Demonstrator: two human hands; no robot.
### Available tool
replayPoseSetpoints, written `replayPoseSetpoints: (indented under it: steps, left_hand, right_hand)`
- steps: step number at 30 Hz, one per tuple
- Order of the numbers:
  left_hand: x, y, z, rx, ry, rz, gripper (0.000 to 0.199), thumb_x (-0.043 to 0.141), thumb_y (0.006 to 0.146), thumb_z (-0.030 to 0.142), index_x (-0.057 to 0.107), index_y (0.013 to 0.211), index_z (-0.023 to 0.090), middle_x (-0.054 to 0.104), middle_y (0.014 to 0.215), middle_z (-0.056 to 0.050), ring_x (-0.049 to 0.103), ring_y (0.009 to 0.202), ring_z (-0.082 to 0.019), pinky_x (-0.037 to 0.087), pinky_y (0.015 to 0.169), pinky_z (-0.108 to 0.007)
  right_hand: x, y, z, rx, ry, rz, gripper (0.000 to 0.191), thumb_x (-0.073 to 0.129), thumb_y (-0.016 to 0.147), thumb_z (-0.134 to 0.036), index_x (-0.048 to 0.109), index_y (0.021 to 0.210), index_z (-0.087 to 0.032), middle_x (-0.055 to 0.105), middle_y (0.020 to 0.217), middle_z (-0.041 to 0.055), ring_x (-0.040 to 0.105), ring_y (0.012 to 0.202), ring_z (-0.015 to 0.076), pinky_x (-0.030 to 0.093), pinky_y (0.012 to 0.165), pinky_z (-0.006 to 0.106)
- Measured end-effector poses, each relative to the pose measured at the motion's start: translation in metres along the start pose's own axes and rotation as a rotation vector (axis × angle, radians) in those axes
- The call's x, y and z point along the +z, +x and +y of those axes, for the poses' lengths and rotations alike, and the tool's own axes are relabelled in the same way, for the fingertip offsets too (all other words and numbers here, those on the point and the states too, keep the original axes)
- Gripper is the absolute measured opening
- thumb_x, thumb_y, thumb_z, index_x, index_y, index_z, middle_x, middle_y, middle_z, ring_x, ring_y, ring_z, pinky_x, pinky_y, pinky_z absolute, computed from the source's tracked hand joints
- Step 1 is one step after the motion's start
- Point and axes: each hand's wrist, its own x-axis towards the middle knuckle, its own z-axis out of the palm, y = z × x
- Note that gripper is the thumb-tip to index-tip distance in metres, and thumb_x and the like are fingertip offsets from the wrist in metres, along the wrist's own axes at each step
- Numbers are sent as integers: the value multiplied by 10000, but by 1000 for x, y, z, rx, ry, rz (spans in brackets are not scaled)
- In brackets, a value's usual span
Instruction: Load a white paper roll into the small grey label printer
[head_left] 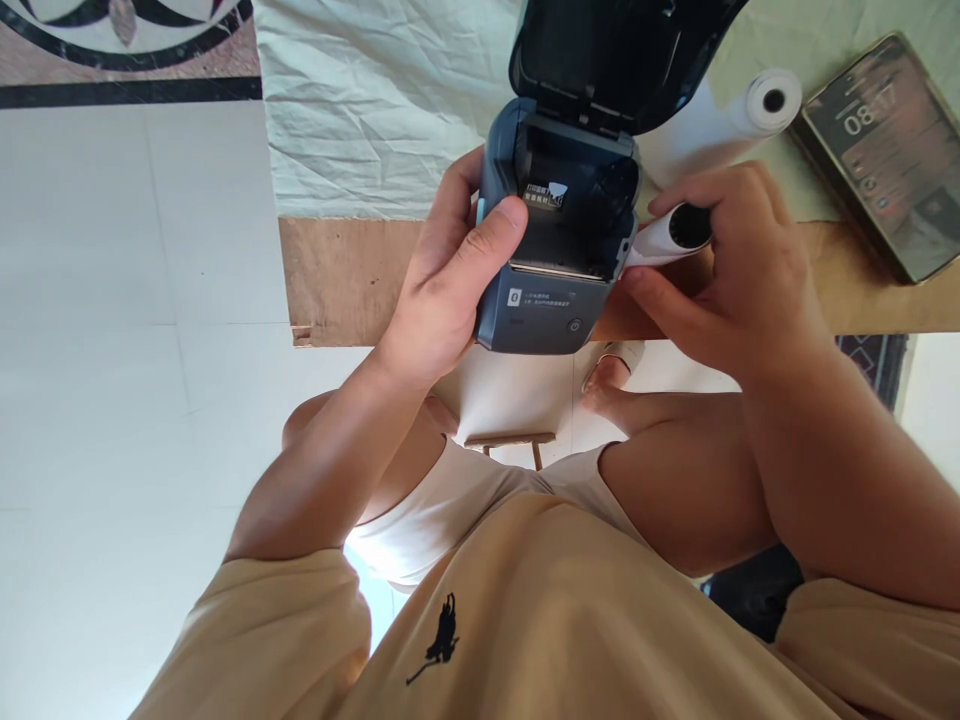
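Observation:
My left hand (457, 265) grips a dark blue portable label printer (551, 310) by its left side, thumb over the rim. The printer's black lid (600, 60) stands swung up, and its paper bay (574, 215) shows a small printed sticker and no roll inside. Just right of the printer, my right hand (742, 260) holds a small white paper roll (656, 243) with a dark core between thumb and fingers. The roll's near end is close to the printer's right side; whether they touch I cannot tell.
A larger white roll (772, 103) lies behind my right hand on the pale green cloth (375, 110). A phone (885, 150) with a lit screen rests at the right. The wooden table edge (337, 275) runs across in front of my legs, with a small stool (510, 440) below.

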Motion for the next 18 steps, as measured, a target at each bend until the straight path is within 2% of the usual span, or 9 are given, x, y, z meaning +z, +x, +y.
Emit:
replayPoseSetpoints:
  steps: [1, 3, 6, 9, 12, 15, 18]
  left_hand:
    - [0, 0, 0, 3, 5, -8, 224, 590, 832, 377, 577, 1013, 246, 636, 947, -18, 614, 923, -199, 493, 745, -292]
    - [0, 0, 1, 2, 16, -13, 215, 580, 840, 370, 577, 1014, 244, 642, 932, -24, 608, 896, -195, 493, 716, -292]
    - [0, 0, 2, -1, 26, -3, 203, 587, 833, 371, 582, 1003, 262, 654, 929, -16, 614, 888, -198, 492, 714, -298]
    - [0, 0, 1, 4, 45, 8, 212, 604, 813, 390, 596, 991, 277, 660, 936, -8, 627, 941, -222, 494, 749, -308]
    - [0, 1, 1, 9, 81, 25, 206, 596, 810, 419, 607, 974, 294, 662, 929, 2, 634, 947, -221, 498, 748, -305]
    - [1, 0, 2, -5, 91, 24, 191, 591, 813, 421, 610, 965, 308, 666, 930, 8, 634, 923, -212, 502, 731, -304]
    - [1, 0, 3, -6, 59, 13, 166, 579, 830, 378, 604, 973, 297, 662, 926, 7, 626, 900, -200, 501, 723, -295]
  right_hand:
    - [0, 0, 0, -23, -14, 32, 302, 623, 766, -272, 537, 1050, -212, 576, 969, 59, 562, 927, 161, 494, 757, 299]
    - [0, 0, 0, -35, -13, 73, 338, 608, 748, -197, 529, 1075, -219, 578, 993, 56, 560, 961, 162, 494, 798, 303]
    - [-1, -1, -2, 0, 37, 28, 504, 508, 709, -83, 459, 1188, -231, 595, 1059, 44, 572, 944, 146, 492, 836, 306]
    - [-1, -1, -2, -31, 32, -2, 390, 534, 753, -199, 487, 1140, -211, 580, 998, 61, 537, 958, 174, 476, 828, 338]
    - [2, 1, -1, -52, 25, 42, 292, 566, 794, -358, 532, 1036, -198, 540, 876, 58, 512, 900, 175, 463, 769, 331]
    - [4, 2, -1, 9, -27, 41, 212, 576, 778, -300, 553, 970, -211, 545, 866, 36, 506, 765, 128, 454, 715, 299]
    - [3, 2, -1, 33, -69, 103, 286, 611, 723, -259, 530, 996, -227, 562, 901, 21, 534, 779, 133, 459, 713, 298]
